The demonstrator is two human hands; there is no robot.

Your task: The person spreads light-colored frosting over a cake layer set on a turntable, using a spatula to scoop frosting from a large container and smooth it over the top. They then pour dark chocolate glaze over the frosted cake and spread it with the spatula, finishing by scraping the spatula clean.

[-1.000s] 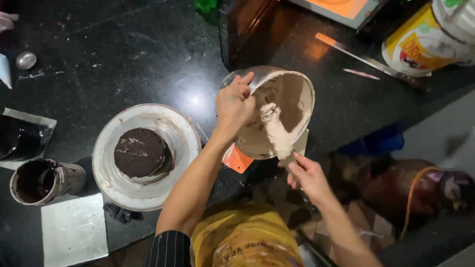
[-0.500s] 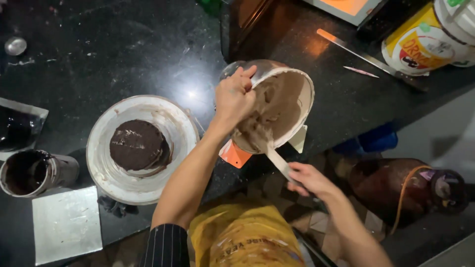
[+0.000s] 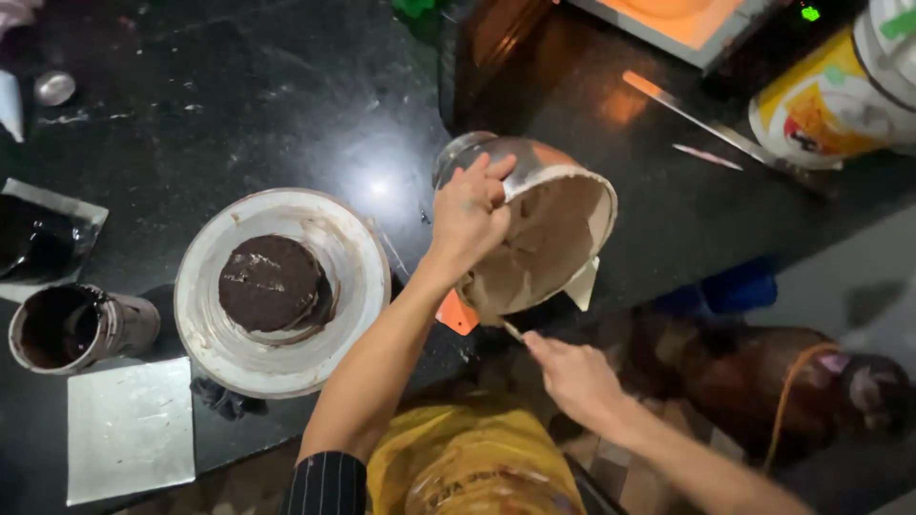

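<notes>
The left hand (image 3: 469, 212) has its fingers clamped over the rim of a round metal mixing bowl (image 3: 553, 238) smeared with brown batter, tilting it above the edge of the black stone tabletop (image 3: 239, 114). Just below those fingers, the right hand (image 3: 572, 377) pinches a thin spatula handle (image 3: 513, 331) reaching into the bowl. Left of the fingers, a dark round chocolate cake (image 3: 272, 283) sits on a white turntable (image 3: 353, 277).

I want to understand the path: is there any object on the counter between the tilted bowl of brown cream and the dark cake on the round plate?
Nothing visible. The bowl, tilted in the left hand, and the cake have only bare black counter and the plate rim between them. The cup stands beyond the plate.
</notes>
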